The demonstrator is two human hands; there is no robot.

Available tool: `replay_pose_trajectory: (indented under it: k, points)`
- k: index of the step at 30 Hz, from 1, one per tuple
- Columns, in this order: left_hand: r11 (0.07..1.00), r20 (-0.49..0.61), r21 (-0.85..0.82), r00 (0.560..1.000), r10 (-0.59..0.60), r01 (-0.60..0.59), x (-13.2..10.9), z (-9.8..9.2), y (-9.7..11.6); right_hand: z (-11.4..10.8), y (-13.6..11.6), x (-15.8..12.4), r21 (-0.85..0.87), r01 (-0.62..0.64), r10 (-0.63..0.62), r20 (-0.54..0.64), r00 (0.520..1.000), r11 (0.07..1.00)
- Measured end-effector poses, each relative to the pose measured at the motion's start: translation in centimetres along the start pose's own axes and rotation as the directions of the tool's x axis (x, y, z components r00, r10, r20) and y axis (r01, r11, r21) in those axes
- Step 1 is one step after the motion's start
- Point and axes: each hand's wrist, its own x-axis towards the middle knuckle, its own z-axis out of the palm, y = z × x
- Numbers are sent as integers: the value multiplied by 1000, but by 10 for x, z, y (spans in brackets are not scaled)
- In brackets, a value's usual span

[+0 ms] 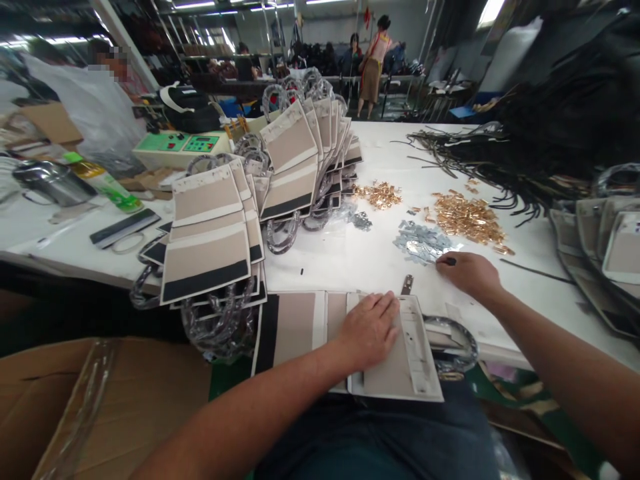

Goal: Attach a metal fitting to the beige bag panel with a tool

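Along the near edge of the table (pixel 325 263), resting flat on the beige panel (pixel 295 330) with close-fingered left hand (pixel 369 330); pinching a dark piece (pixel 451 261) in right hand (pixel 473 273) beside grey plates (pixel 419 241); best to press evenly.

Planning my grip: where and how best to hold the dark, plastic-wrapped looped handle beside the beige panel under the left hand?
Probably grip the looped handle by its outer curve, from the right: it juts rightward past the beige panel, clear of the left hand.
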Motion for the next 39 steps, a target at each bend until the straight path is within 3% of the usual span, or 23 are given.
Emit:
replay_pose_trajectory:
  k: [3,6,11,16,24,30,39]
  points:
    - [1000,-8,-4,1000,-14,14,-1,-1,1,-9,-6,-9,68,58,-58,-1,998,996]
    - [999,-7,-14,1000,-29,29,-1,-3,2,-18,-16,-30,193,145,-165,90,982,970]
    - [997,13,-45,998,-60,60,-2,-7,4,-25,-38,-69,420,241,-385,302,872,875]
    - [992,14,-97,997,-79,80,-2,-6,4,-21,-53,-82,470,300,-491,362,793,830]
    - [986,16,-138,995,-93,95,-3,-6,5,-21,-50,-78,497,158,-412,458,787,853]
    - [983,8,-156,995,-98,98,-3,-2,4,-12,-52,-77,519,216,-468,423,776,827]
    - [978,-7,-185,995,-98,95,-2,-4,4,-8,-54,-73,460,225,-439,436,786,859]
